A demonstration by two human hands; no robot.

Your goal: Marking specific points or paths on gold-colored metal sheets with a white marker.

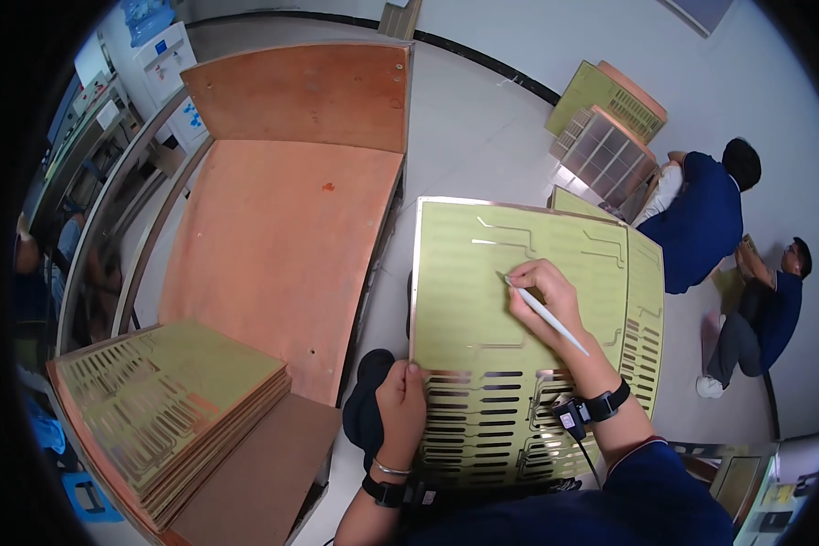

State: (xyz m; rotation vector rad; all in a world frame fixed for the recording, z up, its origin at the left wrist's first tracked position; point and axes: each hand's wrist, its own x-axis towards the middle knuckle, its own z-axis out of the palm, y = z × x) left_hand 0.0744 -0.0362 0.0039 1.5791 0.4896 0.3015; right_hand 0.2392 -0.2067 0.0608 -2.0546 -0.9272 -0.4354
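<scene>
Right grip [548,293] on pen-like tool [556,324] — blurred label [569,420] on wrist device [581,411]

Left hand [400,405], lower centre of frame: bare; wrist carries a slim silver-toned bangle [391,469] and a black strap [384,492] with a small dark module bearing a pale label. Right hand [553,296], right of centre: bare; black wrist strap [610,399], similar labelled module [571,419], thin black cable [591,462] trailing downward. Navy sleeve [664,491], lower right, narrow reddish edging.
</scene>
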